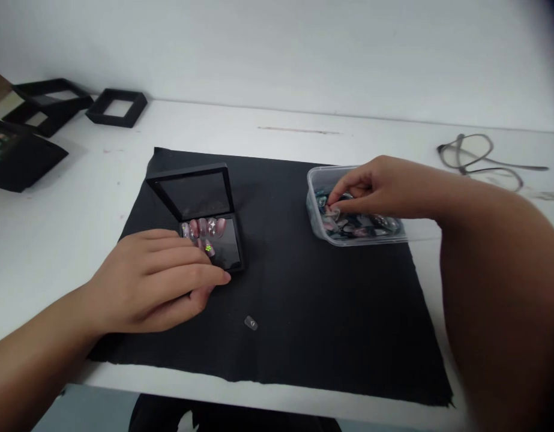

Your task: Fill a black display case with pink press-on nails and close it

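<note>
- A dark box (22,162), cut off at the picture's edge, is set on the white table (92,186), beyond and left of the left hand.
- Black frames (56,96) are stacked behind it; a smaller black frame (135,109) is placed just beside them, well beyond the left hand.
- The left hand (155,279) is laid over the near left part of an open black case (240,252), its fingers stretched out; whether the case is gripped cannot be told.
- Under and just past those fingers, decorated nail tips (212,227) are lined up in the case, its lid (191,192) raised behind them.
- A loose clear nail tip (251,323) is left on the black mat (313,336), nearer than the left fingertips and to their right.
- A clear tub (324,178) of mixed nail tips is reached into by the right hand (371,189); a translucent piece (334,213) is pinched between thumb and forefinger.
- Eyeglasses (460,155) are laid beyond the right wrist.
</note>
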Motion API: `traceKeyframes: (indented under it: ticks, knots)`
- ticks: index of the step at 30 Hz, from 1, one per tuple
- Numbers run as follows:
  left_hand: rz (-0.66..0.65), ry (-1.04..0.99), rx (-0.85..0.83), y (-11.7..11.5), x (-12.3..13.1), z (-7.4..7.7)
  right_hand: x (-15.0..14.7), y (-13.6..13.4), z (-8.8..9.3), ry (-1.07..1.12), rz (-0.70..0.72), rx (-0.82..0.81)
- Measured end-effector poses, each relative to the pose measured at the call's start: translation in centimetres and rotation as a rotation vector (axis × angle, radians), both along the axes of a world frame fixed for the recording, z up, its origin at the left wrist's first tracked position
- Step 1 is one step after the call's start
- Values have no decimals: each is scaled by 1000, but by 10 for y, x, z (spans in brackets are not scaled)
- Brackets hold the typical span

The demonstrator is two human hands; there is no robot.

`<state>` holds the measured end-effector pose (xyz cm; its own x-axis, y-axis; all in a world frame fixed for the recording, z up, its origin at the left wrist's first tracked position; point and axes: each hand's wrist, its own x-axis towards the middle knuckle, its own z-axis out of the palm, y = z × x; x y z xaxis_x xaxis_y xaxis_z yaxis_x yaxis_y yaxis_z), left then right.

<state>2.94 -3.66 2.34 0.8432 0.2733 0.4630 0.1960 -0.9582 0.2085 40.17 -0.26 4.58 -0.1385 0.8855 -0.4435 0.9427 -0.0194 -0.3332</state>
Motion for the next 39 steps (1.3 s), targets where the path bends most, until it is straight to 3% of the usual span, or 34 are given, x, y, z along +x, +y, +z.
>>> traceKeyframes:
  ticks: [7,19,29,39]
  knots:
    - [32,36,-5,-2,0,-1,13,-3,6,119,-42,10]
    - [-9,127,-78,2,-5,-7,0,0,-8,77,-18,20]
    - [1,140,-53,4,-4,-8,-3,-2,-3,70,-15,31]
    - [11,165,-102,3,-6,-12,16,-8,17,189,-68,176]
